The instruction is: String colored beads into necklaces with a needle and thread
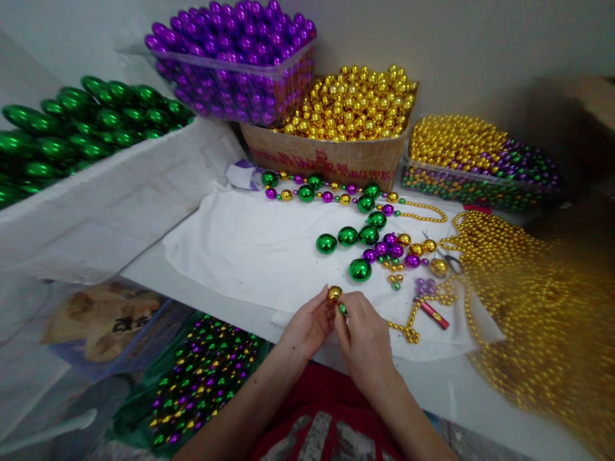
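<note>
My left hand [310, 323] is closed, its fingertips on a shiny gold ball [335, 293]. Right beside it my right hand [362, 333] pinches a small green bead [343, 309] close against that ball. From under the right hand a gold bead chain [410, 333] trails onto the white cloth [240, 250]. Ahead lie loose large green balls [360, 269], purple balls [395, 250] and several gold balls [429, 246]. A strung necklace [327, 197] of green, purple and gold balls is stretched out behind them.
Scissors [453, 263] and a red lighter [435, 315] lie to the right, near a heap of gold bead chains [528, 307]. Along the back stand a purple-ball bin [216, 64], a cardboard box [327, 153] and a mixed-bead tray [475, 178]. A white box [120, 186] stands left.
</note>
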Available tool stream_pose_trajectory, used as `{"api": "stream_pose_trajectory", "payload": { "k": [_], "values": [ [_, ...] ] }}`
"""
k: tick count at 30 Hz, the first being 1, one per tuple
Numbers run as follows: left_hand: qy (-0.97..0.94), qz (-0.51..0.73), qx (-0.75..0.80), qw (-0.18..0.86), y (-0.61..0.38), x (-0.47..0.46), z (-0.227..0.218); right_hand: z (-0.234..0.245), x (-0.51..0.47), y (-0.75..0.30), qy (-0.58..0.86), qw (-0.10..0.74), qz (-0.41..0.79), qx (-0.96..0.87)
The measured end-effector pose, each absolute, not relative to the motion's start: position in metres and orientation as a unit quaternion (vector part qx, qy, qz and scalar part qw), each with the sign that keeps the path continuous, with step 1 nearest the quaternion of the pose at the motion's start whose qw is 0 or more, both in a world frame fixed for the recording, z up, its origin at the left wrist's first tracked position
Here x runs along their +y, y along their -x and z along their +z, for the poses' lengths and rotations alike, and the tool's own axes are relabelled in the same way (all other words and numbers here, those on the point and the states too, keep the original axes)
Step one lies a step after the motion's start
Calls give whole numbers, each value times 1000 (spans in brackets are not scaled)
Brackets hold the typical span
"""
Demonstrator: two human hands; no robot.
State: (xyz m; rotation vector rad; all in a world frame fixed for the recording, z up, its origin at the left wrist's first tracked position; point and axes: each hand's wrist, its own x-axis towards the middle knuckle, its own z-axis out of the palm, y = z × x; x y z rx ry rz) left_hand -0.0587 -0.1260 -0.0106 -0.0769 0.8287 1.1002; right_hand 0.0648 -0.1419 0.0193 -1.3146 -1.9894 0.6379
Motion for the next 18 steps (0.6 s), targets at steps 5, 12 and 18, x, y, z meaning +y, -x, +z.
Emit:
{"api": "stream_pose_trajectory", "payload": {
  "k": [5, 12, 18],
  "values": [
    [19, 511, 375, 773, 60, -129, 2, 7, -138, -72, 493, 401, 412, -653],
    [-140, 537, 434, 710, 56, -120, 11, -5, -129, -122, 559, 313, 382, -666],
    [-248, 530, 437, 683, 43, -115, 23, 14, -128, -141, 571, 275, 144, -760]
  ]
}}
